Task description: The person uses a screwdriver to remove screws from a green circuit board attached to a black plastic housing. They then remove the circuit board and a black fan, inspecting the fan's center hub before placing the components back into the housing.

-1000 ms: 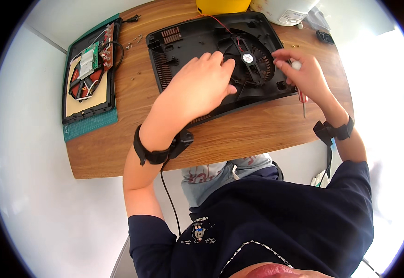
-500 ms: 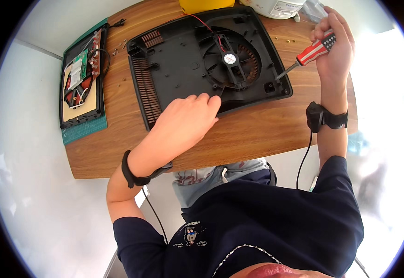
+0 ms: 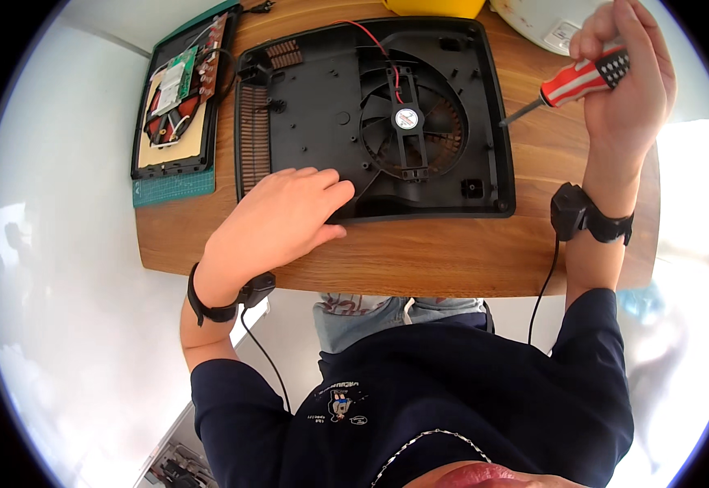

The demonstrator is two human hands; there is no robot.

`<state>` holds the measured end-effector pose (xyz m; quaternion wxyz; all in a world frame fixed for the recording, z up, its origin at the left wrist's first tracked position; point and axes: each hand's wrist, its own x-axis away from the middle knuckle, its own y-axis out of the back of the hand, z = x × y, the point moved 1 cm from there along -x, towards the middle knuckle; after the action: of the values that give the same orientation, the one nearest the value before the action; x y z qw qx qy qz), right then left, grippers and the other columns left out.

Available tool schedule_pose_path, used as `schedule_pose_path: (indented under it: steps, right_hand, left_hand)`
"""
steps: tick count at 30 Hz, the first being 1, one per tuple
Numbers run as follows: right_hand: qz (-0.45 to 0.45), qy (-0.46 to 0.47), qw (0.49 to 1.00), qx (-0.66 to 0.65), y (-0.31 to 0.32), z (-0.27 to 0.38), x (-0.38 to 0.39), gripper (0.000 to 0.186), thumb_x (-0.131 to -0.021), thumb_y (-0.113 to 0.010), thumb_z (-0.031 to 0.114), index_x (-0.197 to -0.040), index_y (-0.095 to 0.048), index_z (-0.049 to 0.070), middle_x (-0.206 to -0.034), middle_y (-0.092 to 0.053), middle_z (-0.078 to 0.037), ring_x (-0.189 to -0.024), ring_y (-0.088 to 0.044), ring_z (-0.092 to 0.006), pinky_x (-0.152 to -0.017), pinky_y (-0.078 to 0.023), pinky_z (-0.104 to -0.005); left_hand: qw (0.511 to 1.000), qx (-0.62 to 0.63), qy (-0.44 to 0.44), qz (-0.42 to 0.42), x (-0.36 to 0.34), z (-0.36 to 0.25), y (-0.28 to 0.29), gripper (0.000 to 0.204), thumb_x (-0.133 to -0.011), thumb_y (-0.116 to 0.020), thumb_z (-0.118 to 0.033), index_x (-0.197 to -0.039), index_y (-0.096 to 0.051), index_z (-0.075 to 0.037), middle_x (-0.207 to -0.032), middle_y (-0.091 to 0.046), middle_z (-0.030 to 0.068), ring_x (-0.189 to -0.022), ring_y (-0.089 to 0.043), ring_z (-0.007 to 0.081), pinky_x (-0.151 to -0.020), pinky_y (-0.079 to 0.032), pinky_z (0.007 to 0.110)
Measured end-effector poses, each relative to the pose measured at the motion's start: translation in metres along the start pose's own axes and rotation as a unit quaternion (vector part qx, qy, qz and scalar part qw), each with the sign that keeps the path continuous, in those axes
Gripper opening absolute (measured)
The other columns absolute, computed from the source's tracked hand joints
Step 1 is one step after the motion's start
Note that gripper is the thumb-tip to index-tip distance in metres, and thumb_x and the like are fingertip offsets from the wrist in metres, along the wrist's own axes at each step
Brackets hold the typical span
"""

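Observation:
A black plastic housing lies with its hollow side up, vent slots along its left end. Set into its right half is a round fan, and a red wire runs from it over the far wall. My left hand is closed over the near wall, left of the middle, fingers inside and thumb outside. My right hand is raised beyond the right end, wrapped round a screwdriver with a red, white and black handle. The screwdriver's tip points down-left, close to the right wall; whether they touch I cannot tell.
On the left a dark panel holds a green circuit board and wires, lying on a green cutting mat. A black plug lies behind it. A yellow object and a white rounded appliance stand at the far edge.
My left hand has shifted left along the near wall, its thumb spreading outward. The screwdriver has moved from over the near right corner to farther along the right wall. The whole view has turned slightly.

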<state>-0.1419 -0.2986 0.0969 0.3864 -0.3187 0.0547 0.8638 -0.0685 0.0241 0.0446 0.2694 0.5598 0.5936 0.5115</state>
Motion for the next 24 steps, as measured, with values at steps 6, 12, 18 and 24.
schedule_pose_path:
  steps: [6, 12, 18, 24]
  right_hand:
    - [0.158, -0.040, 0.977, -0.135, 0.024, -0.018, -0.007, 0.030, -0.107, -0.051, 0.009, -0.129, -0.062, -0.008, -0.083, -0.060, -0.007, -0.068, -0.059, -0.0132, -0.060, -0.048, -0.0281]
    - [0.172, -0.053, 0.983, -0.043, -0.001, -0.011, 0.015, 0.028, -0.107, -0.050, 0.009, -0.125, -0.064, -0.007, -0.078, -0.057, -0.005, -0.064, -0.056, -0.0116, -0.060, -0.048, -0.0264]
    - [0.176, -0.064, 0.982, -0.035, -0.006, -0.013, 0.021, 0.025, -0.106, -0.052, 0.009, -0.121, -0.066, -0.006, -0.076, -0.057, -0.004, -0.063, -0.055, -0.0103, -0.059, -0.047, -0.0237]
    - [0.161, -0.083, 0.983, -0.035, -0.009, -0.008, 0.019, 0.024, -0.106, -0.056, 0.013, -0.118, -0.068, -0.003, -0.074, -0.058, -0.003, -0.061, -0.055, -0.0083, -0.057, -0.044, -0.0209]
  left_hand:
    - [0.999, 0.013, -0.015, -0.029, 0.007, 0.013, -0.004, 0.033, -0.082, -0.079, -0.018, -0.104, -0.057, -0.006, -0.099, -0.057, 0.0090, -0.097, -0.061, 0.0310, -0.083, -0.050, 0.043]
    - [0.997, -0.014, 0.001, -0.070, 0.006, 0.015, -0.010, 0.030, -0.084, -0.080, -0.021, -0.102, -0.062, -0.006, -0.096, -0.060, 0.0084, -0.095, -0.064, 0.0297, -0.081, -0.051, 0.042]
    - [0.959, 0.130, 0.075, -0.242, 0.016, 0.059, 0.038, 0.025, -0.090, -0.076, -0.020, -0.109, -0.068, -0.005, -0.094, -0.067, 0.0070, -0.087, -0.067, 0.0206, -0.075, -0.054, 0.034]
    - [0.871, -0.137, 0.274, -0.384, 0.004, 0.198, 0.052, 0.023, -0.096, -0.069, -0.018, -0.113, -0.067, -0.004, -0.115, -0.068, 0.0123, -0.100, -0.069, 0.0273, -0.088, -0.054, 0.039]
